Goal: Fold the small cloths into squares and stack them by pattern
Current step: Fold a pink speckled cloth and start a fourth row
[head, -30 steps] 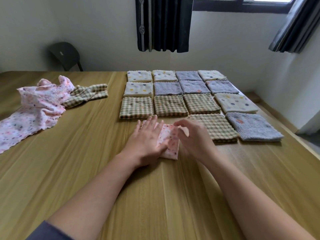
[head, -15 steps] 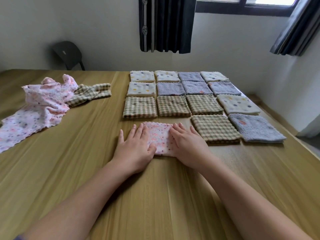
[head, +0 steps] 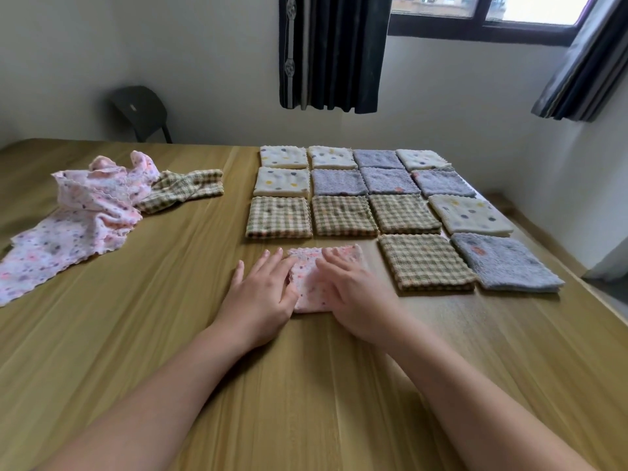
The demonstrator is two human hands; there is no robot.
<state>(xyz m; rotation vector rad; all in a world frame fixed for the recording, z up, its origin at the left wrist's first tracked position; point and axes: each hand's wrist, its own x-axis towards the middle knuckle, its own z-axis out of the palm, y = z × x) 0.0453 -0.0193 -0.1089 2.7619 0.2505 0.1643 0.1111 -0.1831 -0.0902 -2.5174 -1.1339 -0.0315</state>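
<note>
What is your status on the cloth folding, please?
Left hand, right hand flat on pink cloth. Cloth folded square, not yet stacked. Unfolded pile waiting far left; nothing blocking.

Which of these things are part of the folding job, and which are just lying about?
Belonging to the job: the pink cloth pressed flat by the left hand and right hand; the unfolded pink cloths; the unfolded checked cloth; the folded checked squares, grey squares and dotted squares.
Just there: the chair, the curtains, the window.
</note>
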